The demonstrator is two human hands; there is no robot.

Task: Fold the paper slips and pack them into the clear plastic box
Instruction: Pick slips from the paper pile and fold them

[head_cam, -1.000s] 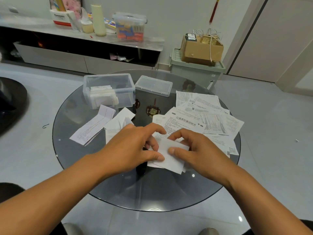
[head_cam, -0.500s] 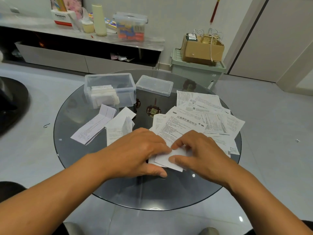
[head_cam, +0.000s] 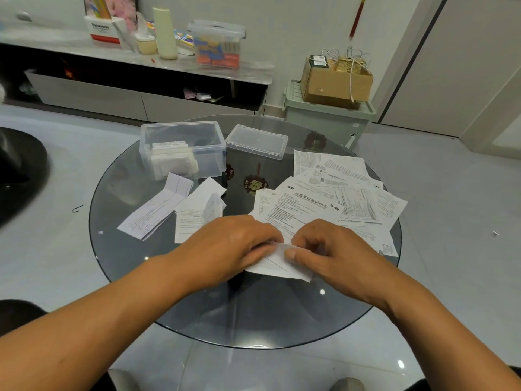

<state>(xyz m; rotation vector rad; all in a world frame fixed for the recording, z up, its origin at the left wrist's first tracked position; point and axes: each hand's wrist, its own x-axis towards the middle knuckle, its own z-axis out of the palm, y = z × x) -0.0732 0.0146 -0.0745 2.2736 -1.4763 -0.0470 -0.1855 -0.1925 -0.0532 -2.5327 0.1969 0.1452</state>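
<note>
Both hands together at table centre: L hand [head_cam: 234,244] curled over slip [head_cam: 277,263], R hand [head_cam: 329,252] pinching its right edge, thumb on top. Slip lies folded on glass table [head_cam: 127,249]. Box [head_cam: 183,149] at far left, open, w/ folded slips inside; lid [head_cam: 256,141] just beside it. Unfolded sheets [head_cam: 332,201] piled to the right; two part-folded slips [head_cam: 172,210] near box.

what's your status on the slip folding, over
Left hand and right hand both pinching slip, mid-fold. Clear box open, some slips inside. Path unobstructed.
</note>
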